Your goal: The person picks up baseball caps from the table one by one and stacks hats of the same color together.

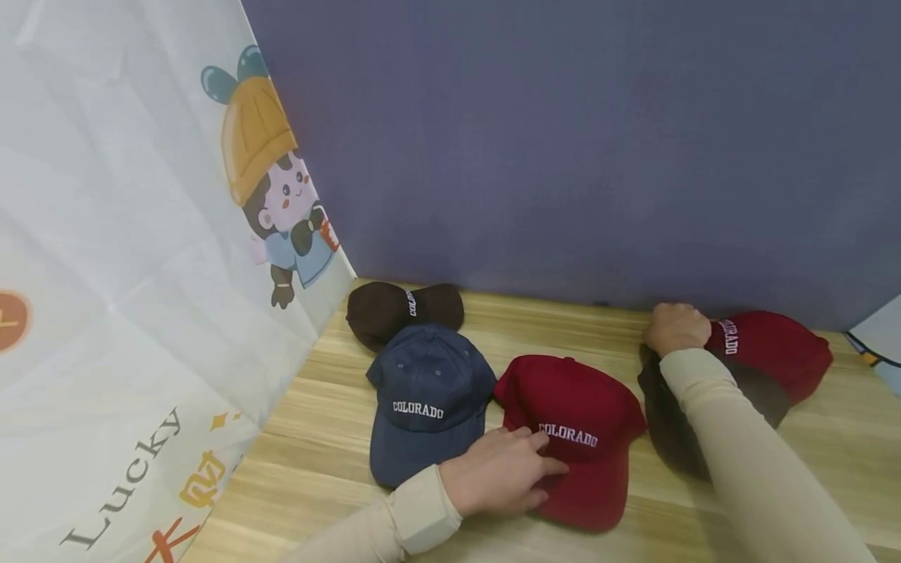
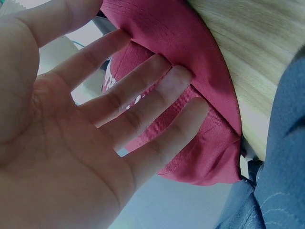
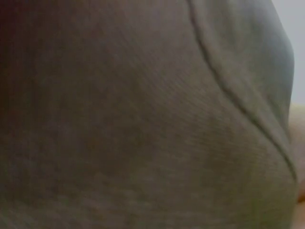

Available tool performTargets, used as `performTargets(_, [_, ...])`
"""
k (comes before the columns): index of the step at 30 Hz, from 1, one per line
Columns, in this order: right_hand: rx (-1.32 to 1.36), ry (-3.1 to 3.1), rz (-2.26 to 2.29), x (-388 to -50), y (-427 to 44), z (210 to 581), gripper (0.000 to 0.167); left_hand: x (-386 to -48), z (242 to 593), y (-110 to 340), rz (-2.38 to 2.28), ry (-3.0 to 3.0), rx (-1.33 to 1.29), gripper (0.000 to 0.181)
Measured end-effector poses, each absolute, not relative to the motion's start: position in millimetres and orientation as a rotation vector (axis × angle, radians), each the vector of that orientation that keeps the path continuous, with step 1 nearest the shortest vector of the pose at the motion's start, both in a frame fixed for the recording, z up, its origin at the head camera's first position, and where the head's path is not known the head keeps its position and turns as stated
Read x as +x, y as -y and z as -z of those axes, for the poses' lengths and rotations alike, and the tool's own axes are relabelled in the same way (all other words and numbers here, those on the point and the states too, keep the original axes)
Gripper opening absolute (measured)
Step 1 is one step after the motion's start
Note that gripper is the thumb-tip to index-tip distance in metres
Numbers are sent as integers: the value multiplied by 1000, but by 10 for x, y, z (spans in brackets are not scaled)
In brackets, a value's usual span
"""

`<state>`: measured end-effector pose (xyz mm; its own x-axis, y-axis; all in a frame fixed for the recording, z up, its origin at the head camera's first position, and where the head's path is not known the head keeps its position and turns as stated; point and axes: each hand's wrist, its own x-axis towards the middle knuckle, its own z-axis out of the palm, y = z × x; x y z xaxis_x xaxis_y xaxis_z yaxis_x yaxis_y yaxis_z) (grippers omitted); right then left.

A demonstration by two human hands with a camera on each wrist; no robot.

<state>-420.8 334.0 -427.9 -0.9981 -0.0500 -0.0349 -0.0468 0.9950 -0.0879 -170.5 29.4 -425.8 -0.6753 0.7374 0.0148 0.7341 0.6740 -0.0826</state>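
My left hand [image 1: 501,474] lies over the brim side of a red cap [image 1: 573,391] lettered COLORADO. In the left wrist view its fingers are spread and nearly straight, with the red cap [image 2: 209,152] beside the fingertips. Off to the right, my right hand [image 1: 678,327] grips the far edge of a dark brown cap [image 1: 676,422], its fingers curled. Brown cloth [image 3: 119,114] fills most of the right wrist view, so the fingertips there are hidden. Partly behind that brown cap is a second red cap [image 1: 781,352], also lettered.
A navy cap [image 1: 429,391] sits left of the middle red cap, close against it. Behind it another brown cap [image 1: 380,313] lies on its side in the corner. A dark blue-grey panel [image 1: 563,141] borders the wooden table [image 1: 317,438] at the back; a printed white sheet [image 1: 141,234] borders its left.
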Motion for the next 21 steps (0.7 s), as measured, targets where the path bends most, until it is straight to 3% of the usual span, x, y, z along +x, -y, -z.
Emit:
performTargets(10, [-77, -3162, 146, -4059, -3372, 4097, 53, -1649, 4195, -254, -81, 2801, -1269, 41])
performTargets(15, [-75, -3201, 164, -4029, -3424, 4000, 39, -1646, 4211, -240, -60, 2792, -1283, 42])
performTargets(21, [-42, -3252, 244, -3921, -3463, 3815, 42, -1644, 4211, -231, -37, 2798, -1286, 42])
